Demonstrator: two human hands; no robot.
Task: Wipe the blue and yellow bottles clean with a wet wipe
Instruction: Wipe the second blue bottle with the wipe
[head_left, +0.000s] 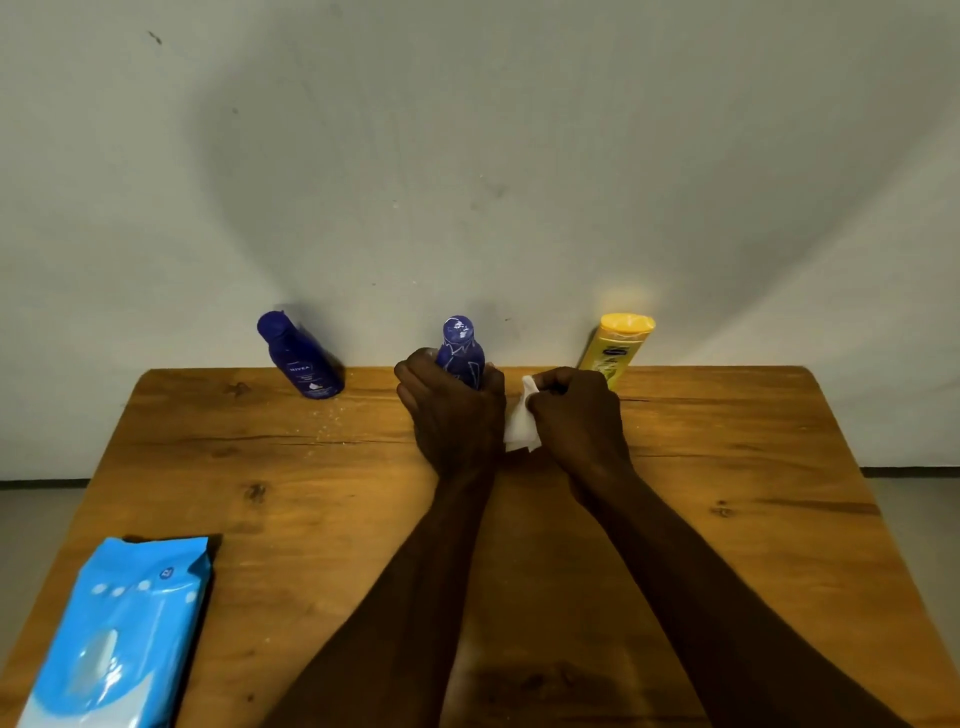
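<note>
Your left hand (457, 410) grips the smeared blue bottle (460, 353); right hand (574, 415) pinches the wet wipe (519, 423)
Rigid, likely slick plastic: keep fingers wrapped low, below the cap

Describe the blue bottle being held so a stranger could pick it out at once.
Along the far edge of the wooden table stand three bottles. The middle bottle, gripped by the left hand, is blue with white smears, unlike the clean blue bottle.

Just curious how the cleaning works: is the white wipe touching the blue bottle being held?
Cannot tell. In the head view the wet wipe, pinched by the right hand, lies beside the left hand, which hides the middle blue bottle below.
</note>
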